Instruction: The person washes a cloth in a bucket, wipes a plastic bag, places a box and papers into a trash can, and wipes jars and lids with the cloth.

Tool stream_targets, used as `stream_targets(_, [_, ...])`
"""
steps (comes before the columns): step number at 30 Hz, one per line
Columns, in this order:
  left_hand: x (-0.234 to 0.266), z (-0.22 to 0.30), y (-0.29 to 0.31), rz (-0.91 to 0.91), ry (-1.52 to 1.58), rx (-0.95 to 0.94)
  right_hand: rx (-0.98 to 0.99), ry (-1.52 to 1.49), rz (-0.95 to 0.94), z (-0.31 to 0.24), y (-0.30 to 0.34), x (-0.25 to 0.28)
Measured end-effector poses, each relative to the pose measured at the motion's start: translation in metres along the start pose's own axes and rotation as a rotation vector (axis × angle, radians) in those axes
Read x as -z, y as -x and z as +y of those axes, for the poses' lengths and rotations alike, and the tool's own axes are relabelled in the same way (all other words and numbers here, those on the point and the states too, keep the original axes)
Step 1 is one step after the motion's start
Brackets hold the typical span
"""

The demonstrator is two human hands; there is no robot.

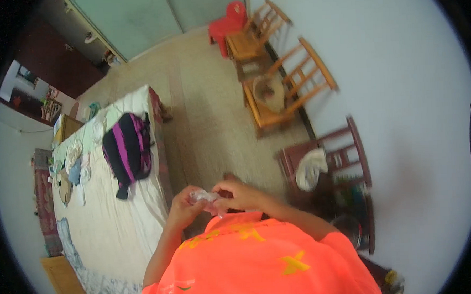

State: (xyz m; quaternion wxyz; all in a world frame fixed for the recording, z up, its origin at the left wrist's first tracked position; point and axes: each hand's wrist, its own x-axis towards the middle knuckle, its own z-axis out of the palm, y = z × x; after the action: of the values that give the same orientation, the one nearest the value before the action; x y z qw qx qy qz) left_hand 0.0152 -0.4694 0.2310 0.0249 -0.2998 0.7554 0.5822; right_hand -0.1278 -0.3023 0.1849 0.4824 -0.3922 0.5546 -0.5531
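Holding a small, crumpled, apparently plastic bag — whitish-clear, pinkish lower down — between left hand and right hand, just past the far edge of the orange shirt. Gripped on one side by curled left fingers, on the other by right thumb and bent fingers; can't tell exact fingertip contact or any contents, too small and blurred. For clean handling, pinch near the edge and keep both grips close. Probably best to set thumbs against forefingers and pull slowly, evenly — easy to tear thin plastic with a hard tug. Shift one pinch at a time, never both together. Better to lean left over the bed than work above the floor, in case of a drop.
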Motion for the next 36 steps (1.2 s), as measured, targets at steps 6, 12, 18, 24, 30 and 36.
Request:
stream_targets(6, [0.04, 0.046, -0.126, -0.139, 0.052, -0.161, -0.12, 0.111, 0.197, -0.038, -0.113, 0.078])
stream_targets(12, [0.089, 0.077, -0.27, -0.256, 0.107, -0.266, -0.138, 0.105, 0.361, -0.022, -0.196, 0.187])
stream_targets(18, [0.188, 0.009, -0.395, 0.168, 0.071, -0.046, -0.113, -0.164, 0.538, -0.011, -0.335, 0.315])
stream_targets(24, [0.264, -0.021, -0.435, 0.384, 0.51, 0.368, -0.169, -0.098, 0.388, -0.062, -0.505, 0.376])
stream_targets(30, [0.32, -0.024, -0.519, 0.468, 0.733, 0.362, -0.124, -0.003, 0.197, -0.07, -0.681, 0.386])
stream_targets(36, [0.412, -0.042, -0.63, 0.522, 0.632, 0.32, -0.162, -0.006, 0.174, -0.075, -0.816, 0.397])
